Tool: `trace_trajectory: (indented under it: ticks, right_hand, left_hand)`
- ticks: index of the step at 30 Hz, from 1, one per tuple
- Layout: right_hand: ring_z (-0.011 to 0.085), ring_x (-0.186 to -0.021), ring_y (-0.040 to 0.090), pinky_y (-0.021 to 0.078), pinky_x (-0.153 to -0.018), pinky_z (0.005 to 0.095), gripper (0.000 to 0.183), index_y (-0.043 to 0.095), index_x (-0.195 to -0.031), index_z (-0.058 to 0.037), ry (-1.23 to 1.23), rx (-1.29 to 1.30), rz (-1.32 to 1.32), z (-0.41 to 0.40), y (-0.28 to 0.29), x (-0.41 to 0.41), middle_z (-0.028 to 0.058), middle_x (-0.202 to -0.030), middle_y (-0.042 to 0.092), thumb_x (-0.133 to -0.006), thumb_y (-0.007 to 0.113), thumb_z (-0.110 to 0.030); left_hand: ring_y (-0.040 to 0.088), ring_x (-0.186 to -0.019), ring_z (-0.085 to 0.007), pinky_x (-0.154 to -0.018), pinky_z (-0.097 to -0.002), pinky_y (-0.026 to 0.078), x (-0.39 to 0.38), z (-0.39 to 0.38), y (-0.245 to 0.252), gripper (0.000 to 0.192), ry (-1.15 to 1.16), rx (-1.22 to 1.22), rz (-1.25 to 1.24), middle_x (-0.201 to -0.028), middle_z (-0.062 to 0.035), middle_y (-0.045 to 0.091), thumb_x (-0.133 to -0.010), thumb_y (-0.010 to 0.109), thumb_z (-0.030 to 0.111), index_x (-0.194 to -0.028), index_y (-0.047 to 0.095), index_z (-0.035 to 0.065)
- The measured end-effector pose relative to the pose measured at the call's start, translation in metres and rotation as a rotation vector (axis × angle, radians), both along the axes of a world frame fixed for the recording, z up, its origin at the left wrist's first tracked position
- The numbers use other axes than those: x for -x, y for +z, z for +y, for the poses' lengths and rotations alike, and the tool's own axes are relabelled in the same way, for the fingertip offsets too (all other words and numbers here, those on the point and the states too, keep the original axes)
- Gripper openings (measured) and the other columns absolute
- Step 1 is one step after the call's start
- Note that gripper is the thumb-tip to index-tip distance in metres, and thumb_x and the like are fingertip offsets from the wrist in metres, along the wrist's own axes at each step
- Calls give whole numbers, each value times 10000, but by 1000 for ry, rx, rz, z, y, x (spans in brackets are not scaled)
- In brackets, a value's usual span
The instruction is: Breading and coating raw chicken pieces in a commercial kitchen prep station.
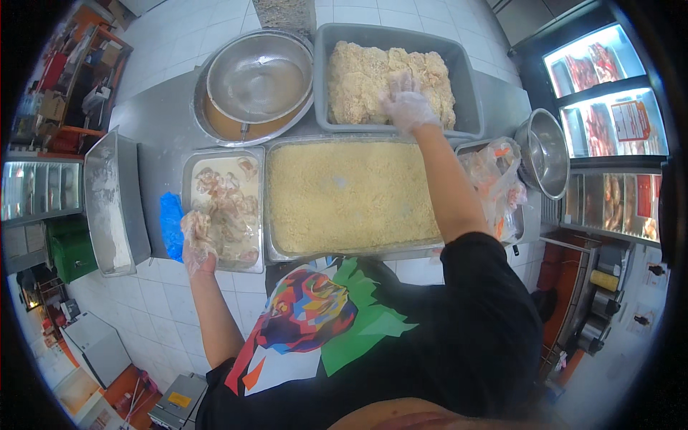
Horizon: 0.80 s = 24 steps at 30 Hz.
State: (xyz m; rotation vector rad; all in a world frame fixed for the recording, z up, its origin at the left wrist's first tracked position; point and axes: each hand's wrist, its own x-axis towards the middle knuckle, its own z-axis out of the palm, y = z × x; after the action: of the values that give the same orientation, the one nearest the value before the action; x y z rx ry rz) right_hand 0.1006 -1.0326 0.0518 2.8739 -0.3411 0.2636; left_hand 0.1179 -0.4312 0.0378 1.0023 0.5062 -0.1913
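My right hand (411,105), in a clear plastic glove, reaches into a grey plastic tub (470,80) and rests on breaded meat pieces (363,80); whether it grips one cannot be told. Also gloved, my left hand (199,244) is at the left edge of a steel pan (260,215) of raw meat pieces (231,201) in milky liquid. A pale raw piece seems to lie in or against its fingers, but the grip is unclear. Between the hands, a wide steel tray holds yellowish breading (344,193).
A mesh strainer (258,80) sits over a basin of brownish liquid. Far left is a floury steel pan (115,215); a blue plastic bag (172,226) lies nearer. At right are plastic bags (492,166) in a tray and a steel bowl (543,153).
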Motion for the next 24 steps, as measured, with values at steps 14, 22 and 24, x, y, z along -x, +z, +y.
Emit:
trace_trajectory:
  ticks: [14, 22, 24]
  right_hand:
    - [379, -1449, 408, 477, -1071, 428, 1085, 20, -1652, -168, 216, -1947, 305, 150, 77, 93, 178, -1705, 70, -867, 734, -398]
    - [313, -1432, 405, 286, -1160, 611, 718, 599, -1377, -189, 673, -640, 288, 253, -69, 115, 101, -1498, 512, -833, 651, -654]
    - [303, -1433, 394, 272, -1146, 643, 732, 602, -1371, -217, 529, -609, 280, 234, -64, 122, 79, -1506, 506, -823, 613, -702]
  left_hand:
    - [656, -932, -194, -790, -355, 563, 7, 2, 37, 244, -259, -184, 193, -1065, -29, 678, -951, 641, 155, -1187, 664, 96]
    - [650, -916, -181, -834, -305, 522, -6, -40, 87, 355, -750, -1124, -260, -1031, -59, 689, -889, 725, 151, -1211, 653, 22]
    - [664, -955, -208, -859, -327, 522, 4, -68, 87, 400, -712, -1234, -458, -1051, -84, 707, -874, 735, 156, -1233, 642, 7]
